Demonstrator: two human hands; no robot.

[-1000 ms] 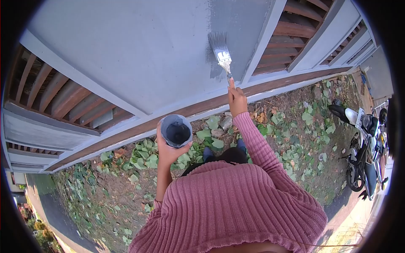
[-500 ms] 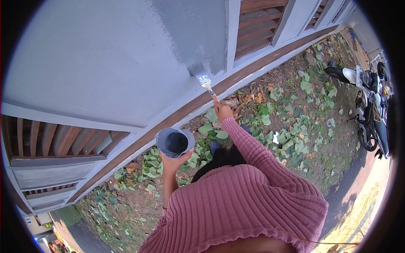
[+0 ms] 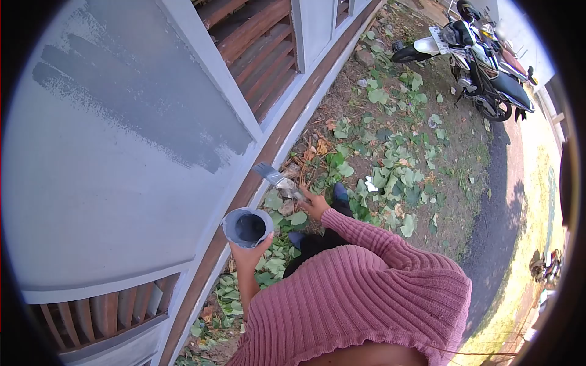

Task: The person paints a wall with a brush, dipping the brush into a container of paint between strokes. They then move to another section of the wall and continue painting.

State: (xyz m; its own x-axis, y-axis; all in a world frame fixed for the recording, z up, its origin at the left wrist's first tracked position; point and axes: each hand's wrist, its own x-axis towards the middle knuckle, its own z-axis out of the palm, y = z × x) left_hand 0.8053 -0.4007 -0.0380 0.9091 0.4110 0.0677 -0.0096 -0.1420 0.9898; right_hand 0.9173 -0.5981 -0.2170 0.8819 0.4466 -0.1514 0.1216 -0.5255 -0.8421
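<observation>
My left hand (image 3: 249, 255) is wrapped round the lower part of a grey paint cup (image 3: 264, 218), with dark grey paint inside it. In my right hand (image 3: 316, 205) is the handle of a flat paintbrush (image 3: 284, 183). Its bristles are coated grey and point up and left, apart from the wall and a little above the cup's rim. Ahead stands a pale wall panel (image 3: 116, 201) with a broad patch of wet-looking darker grey paint (image 3: 140, 91) across its upper right.
Brown wooden louvres (image 3: 256, 55) and more slats (image 3: 104, 314) flank the panel. A brown ledge (image 3: 278, 143) runs along the wall's foot. Leafy creepers (image 3: 390, 171) cover the ground round my feet. A motorcycle (image 3: 476, 67) is parked at the upper right.
The paintbrush has come off the wall and moved down towards the cup. The painted patch now reaches further across the panel. My view has turned to the right.
</observation>
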